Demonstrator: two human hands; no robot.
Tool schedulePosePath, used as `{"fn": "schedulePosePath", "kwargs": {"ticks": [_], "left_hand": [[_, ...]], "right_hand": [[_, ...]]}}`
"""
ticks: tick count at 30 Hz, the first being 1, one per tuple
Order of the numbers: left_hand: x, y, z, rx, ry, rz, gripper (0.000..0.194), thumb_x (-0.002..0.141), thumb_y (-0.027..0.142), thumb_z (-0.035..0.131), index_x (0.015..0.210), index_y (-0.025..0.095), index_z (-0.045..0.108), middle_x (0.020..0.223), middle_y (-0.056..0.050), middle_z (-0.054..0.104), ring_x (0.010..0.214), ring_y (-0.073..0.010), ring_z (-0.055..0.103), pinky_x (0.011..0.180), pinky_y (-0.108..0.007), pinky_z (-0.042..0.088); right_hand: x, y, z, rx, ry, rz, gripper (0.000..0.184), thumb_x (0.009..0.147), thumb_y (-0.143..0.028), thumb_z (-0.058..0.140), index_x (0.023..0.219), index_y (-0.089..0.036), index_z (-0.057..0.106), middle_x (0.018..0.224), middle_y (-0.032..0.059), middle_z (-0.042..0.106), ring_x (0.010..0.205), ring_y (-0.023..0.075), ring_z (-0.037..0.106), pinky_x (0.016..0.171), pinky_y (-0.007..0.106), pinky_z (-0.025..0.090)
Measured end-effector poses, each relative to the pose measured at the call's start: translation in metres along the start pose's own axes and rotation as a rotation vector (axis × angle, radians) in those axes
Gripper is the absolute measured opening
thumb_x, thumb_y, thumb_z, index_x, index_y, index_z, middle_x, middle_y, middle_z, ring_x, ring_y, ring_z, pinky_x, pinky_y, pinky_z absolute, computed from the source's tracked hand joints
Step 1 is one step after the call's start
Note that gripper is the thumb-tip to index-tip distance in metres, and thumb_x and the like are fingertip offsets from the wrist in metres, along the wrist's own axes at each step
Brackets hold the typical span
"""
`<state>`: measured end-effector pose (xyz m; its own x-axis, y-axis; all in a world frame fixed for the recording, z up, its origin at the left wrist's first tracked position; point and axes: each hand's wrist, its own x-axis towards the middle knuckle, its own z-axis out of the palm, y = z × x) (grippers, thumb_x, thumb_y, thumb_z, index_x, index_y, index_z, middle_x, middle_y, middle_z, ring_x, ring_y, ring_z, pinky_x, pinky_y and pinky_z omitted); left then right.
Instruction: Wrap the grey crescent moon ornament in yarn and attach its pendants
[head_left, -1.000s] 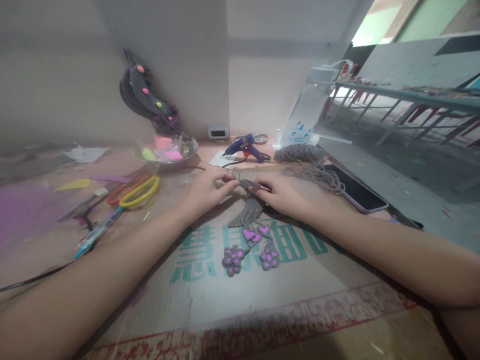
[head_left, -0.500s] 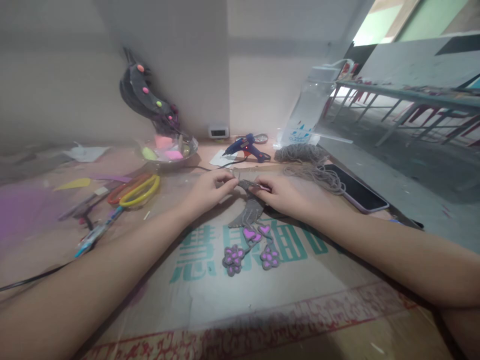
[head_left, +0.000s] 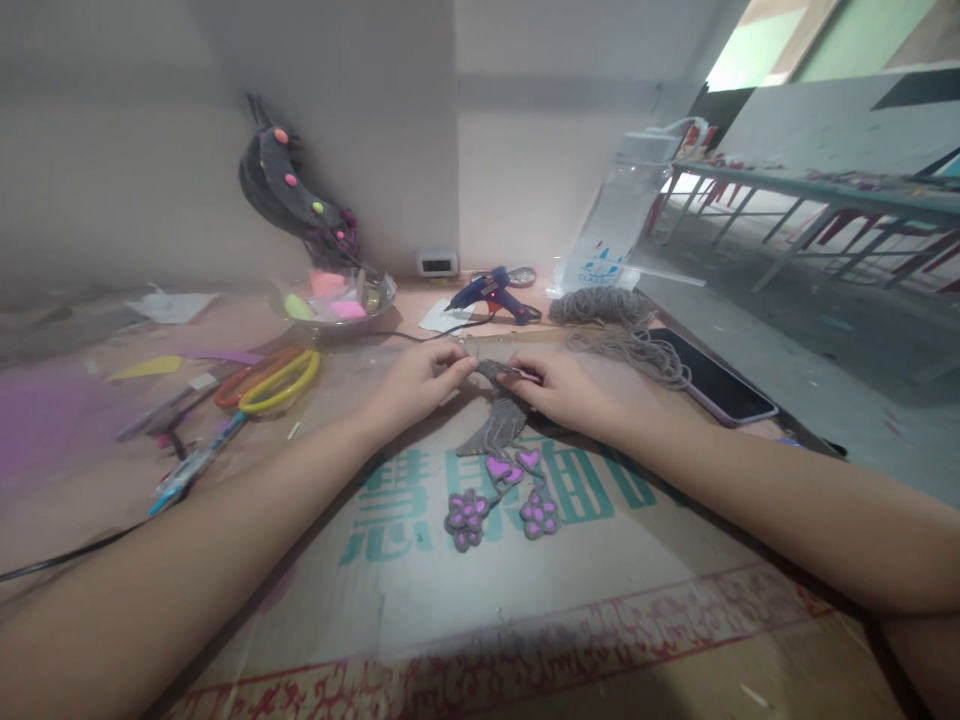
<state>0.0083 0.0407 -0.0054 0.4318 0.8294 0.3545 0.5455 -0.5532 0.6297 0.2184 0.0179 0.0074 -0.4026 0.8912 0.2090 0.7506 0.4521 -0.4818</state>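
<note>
A grey, tail-shaped craft piece (head_left: 508, 420) hangs between my hands over the cardboard. My left hand (head_left: 427, 380) is closed in a pinch at its upper left edge, thumb against forefinger. On the upper right, my right hand (head_left: 556, 388) has its fingers closed on the piece, and a thin pinkish sliver (head_left: 529, 376) shows by the fingertips, too small to name. Below the piece lie purple hearts edged in grey (head_left: 504, 468). Grey cords lead to two paw-like shapes with purple pads, a left one (head_left: 467, 516) and a right one (head_left: 539, 515).
A blue glue gun (head_left: 495, 293) rests behind my hands, its cable running left. Yellow-handled scissors (head_left: 281, 382) lie left, near a bowl (head_left: 337, 318) of coloured pieces. Grey yarn (head_left: 604, 306), a phone (head_left: 712, 378) and a water bottle (head_left: 619, 210) are on the right.
Almost nothing differs. My left fingertips have shifted very slightly at the top of the grey piece; the hands and the piece otherwise keep their places.
</note>
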Motion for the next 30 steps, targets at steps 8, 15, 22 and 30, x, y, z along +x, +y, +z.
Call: {"fn": "schedulePosePath", "kwargs": {"ticks": [8, 15, 22, 30], "left_hand": [[0.001, -0.003, 0.001, 0.015, -0.019, 0.009, 0.027, 0.088, 0.04, 0.056, 0.072, 0.018, 0.062, 0.075, -0.002, 0.066, 0.075, -0.0188, 0.059, 0.073, -0.03, 0.044], [0.0, -0.004, 0.003, -0.044, -0.058, -0.027, 0.026, 0.082, 0.042, 0.064, 0.074, 0.017, 0.063, 0.073, 0.0, 0.063, 0.071, -0.0168, 0.056, 0.064, -0.027, 0.041], [-0.001, -0.003, 0.005, -0.05, -0.092, -0.027, 0.032, 0.087, 0.043, 0.055, 0.069, 0.017, 0.061, 0.065, 0.0, 0.058, 0.065, -0.016, 0.054, 0.057, -0.026, 0.038], [0.001, -0.006, 0.006, -0.166, -0.144, -0.063, 0.019, 0.083, 0.035, 0.063, 0.08, 0.016, 0.067, 0.075, -0.001, 0.067, 0.07, -0.0168, 0.059, 0.063, -0.027, 0.045]], "right_hand": [[0.002, 0.004, 0.004, 0.051, -0.01, -0.011, 0.026, 0.092, -0.036, 0.049, 0.072, -0.019, 0.053, 0.067, -0.0003, 0.057, 0.064, 0.014, 0.049, 0.058, 0.024, 0.031], [0.0, 0.002, 0.001, 0.023, 0.011, -0.004, 0.025, 0.092, -0.035, 0.05, 0.072, -0.02, 0.053, 0.066, -0.0004, 0.057, 0.062, 0.0142, 0.049, 0.057, 0.025, 0.029], [0.0, 0.01, 0.008, 0.069, 0.028, -0.067, 0.028, 0.092, -0.04, 0.05, 0.075, -0.02, 0.055, 0.068, -0.0004, 0.058, 0.064, 0.0138, 0.049, 0.059, 0.024, 0.032], [0.0, 0.006, 0.005, 0.056, 0.026, -0.048, 0.025, 0.091, -0.037, 0.05, 0.073, -0.02, 0.054, 0.067, -0.0007, 0.056, 0.063, 0.0139, 0.047, 0.059, 0.024, 0.032]]}}
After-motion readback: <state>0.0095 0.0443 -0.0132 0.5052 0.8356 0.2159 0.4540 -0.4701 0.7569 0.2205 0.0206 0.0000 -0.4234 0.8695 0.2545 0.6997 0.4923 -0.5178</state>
